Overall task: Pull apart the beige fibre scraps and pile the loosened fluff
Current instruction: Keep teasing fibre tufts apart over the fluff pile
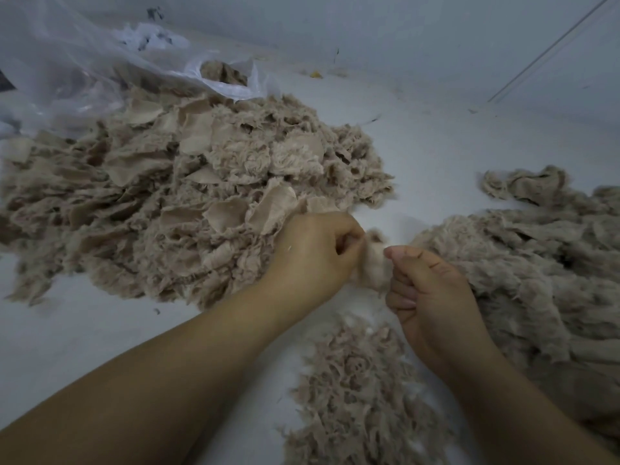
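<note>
Pinching scrap [373, 263] btwn L hand [312, 253], R hand [432, 297].

Two bare forearms, no sleeves in view. Left hand [312, 253] and right hand [432, 297]: no gloves, rings, watch or bracelet visible. Fingers [402, 290] bare, nails short, unpainted.

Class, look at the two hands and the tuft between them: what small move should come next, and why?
Probably draw the hands apart. The left hand and right hand each pinch one end of the same beige tuft, which is bunched and unsplit between them. Once it loosens, it likely belongs on the fluff pile just below the hands, not back on the scrap heap to the left.
</note>
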